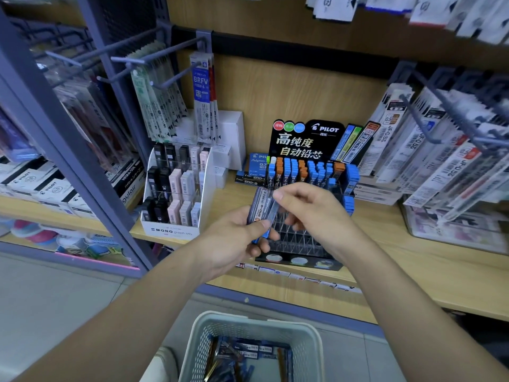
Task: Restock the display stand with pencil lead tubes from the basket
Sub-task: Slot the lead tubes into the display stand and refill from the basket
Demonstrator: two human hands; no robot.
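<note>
- Blue-capped lead tubes (261, 209) sit bundled in the left hand (234, 239), its fingers curled round them, in front of the display stand (303, 241).
- Right hand (312, 208) pinches the top of this bundle.
- Grey basket (248, 317) below holds more tubes.

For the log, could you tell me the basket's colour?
Head view: pale grey perforated plastic basket.

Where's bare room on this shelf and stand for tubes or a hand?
Free: empty front slots of the Pilot display stand; bare shelf between the stand and the clear box on the right; a narrow strip beside the MONO box. Crowded: the stand's back rows of pencil lead tubes, hanging refill packs at right.
</note>
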